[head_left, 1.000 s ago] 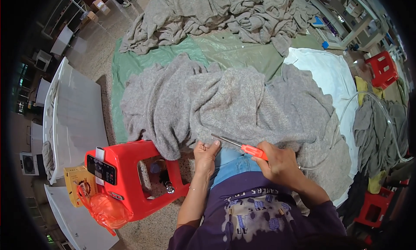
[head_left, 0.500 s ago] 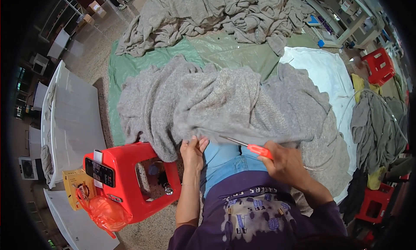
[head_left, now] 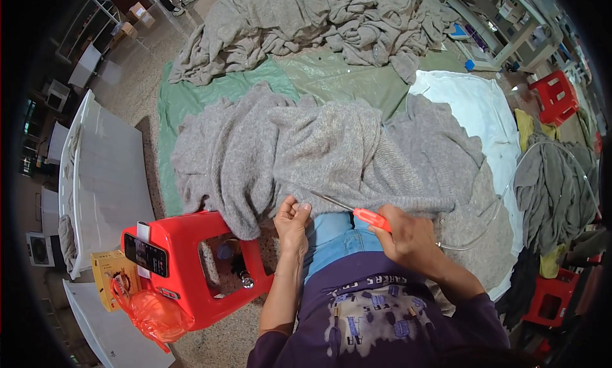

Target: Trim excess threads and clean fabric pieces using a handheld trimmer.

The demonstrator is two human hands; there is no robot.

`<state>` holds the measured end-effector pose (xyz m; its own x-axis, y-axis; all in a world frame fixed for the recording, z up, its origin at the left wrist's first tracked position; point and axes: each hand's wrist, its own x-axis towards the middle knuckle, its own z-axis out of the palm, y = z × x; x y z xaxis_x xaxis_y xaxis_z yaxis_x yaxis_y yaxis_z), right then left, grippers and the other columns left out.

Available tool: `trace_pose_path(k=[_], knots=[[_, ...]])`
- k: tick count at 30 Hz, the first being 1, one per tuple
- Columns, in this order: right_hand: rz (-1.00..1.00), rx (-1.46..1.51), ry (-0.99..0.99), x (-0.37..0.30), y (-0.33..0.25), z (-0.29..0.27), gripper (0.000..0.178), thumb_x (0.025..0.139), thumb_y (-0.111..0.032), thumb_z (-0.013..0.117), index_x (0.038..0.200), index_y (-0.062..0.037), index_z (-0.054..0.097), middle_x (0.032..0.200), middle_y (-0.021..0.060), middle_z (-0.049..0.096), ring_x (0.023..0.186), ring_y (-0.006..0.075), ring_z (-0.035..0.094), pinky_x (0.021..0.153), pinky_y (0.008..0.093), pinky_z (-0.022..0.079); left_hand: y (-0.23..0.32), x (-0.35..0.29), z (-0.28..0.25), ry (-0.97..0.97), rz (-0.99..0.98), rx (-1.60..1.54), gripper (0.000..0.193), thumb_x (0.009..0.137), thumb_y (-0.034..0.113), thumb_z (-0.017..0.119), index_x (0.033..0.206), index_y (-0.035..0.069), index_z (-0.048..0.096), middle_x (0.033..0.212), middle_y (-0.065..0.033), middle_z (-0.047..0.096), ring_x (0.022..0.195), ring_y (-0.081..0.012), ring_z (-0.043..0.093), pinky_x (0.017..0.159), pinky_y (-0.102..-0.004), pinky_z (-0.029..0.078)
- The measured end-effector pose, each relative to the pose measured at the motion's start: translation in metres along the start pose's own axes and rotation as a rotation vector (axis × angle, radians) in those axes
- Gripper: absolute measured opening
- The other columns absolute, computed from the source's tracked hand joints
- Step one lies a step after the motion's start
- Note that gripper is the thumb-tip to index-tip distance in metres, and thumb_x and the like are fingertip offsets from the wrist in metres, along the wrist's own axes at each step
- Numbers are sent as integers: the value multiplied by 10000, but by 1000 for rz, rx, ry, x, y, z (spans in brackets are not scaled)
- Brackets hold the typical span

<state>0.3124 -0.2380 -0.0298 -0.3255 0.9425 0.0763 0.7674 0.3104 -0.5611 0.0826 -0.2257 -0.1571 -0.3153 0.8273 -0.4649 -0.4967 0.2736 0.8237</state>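
Observation:
A grey knitted garment [head_left: 331, 141], with a ribbed part on its right, lies bunched across my lap. My left hand [head_left: 293, 224] is closed at its near edge, thumb and fingers pinching the knit. My right hand [head_left: 408, 237] is wrapped round a tool with a red-orange handle [head_left: 371, 219] and a thin metal shaft. The shaft points left and away, its tip over the garment just beyond my left hand. A clear thin hose [head_left: 472, 245] runs from beside my right hand toward the right. More grey knits [head_left: 437, 135] lie beside and beneath the garment.
At my left stands a red plastic stool [head_left: 191, 231] bearing a phone [head_left: 146, 254], with an orange plastic bag [head_left: 156, 314] and a yellow box [head_left: 111, 275] beside it. Beyond the green sheet [head_left: 204, 87] lies a large knit pile [head_left: 306, 20]. White cloth [head_left: 468, 94] lies right.
My left hand has shifted slightly up and right, its fingers curling in more. My right hand and the tool have moved slightly left and away, the tip reaching farther over the garment.

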Motion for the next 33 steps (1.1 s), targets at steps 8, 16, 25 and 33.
trace_pose_path(k=[8, 16, 25, 33], knots=[[-42, -72, -124, 7, -4, -9, 235, 849, -263, 650, 899, -81, 509, 689, 89, 570, 550, 307, 577, 463, 408, 401, 5, -16, -10, -12, -125, -140, 279, 868, -54, 595, 1088, 46, 457, 737, 48, 426, 646, -56, 508, 769, -424, 590], [-88, -8, -38, 11, -4, -7, 255, 812, -171, 697, 992, -75, 545, 741, 86, 604, 551, 314, 573, 490, 408, 426, 0, -18, -9, 4, -115, -129, 377, 865, -47, 597, 1181, 66, 425, 822, 38, 463, 716, -77, 529, 776, -428, 583], [258, 5, 189, 7, 33, -40, 401, 831, -115, 686, 1203, -73, 544, 1046, 149, 648, 857, 320, 652, 679, 331, 511, 16, -46, 68, -483, 988, 1107, 424, 714, 70, 743, 1122, 78, 629, 1152, -140, 546, 801, -271, 589, 671, -351, 486], [234, 114, 227, -14, 66, -53, 654, 787, -118, 733, 1369, -113, 434, 1381, 106, 495, 1090, 273, 616, 814, 311, 507, 65, 15, 72, -196, 1214, 937, 154, 851, -33, 536, 946, 25, 643, 759, -69, 589, 670, -148, 570, 629, -279, 471]])
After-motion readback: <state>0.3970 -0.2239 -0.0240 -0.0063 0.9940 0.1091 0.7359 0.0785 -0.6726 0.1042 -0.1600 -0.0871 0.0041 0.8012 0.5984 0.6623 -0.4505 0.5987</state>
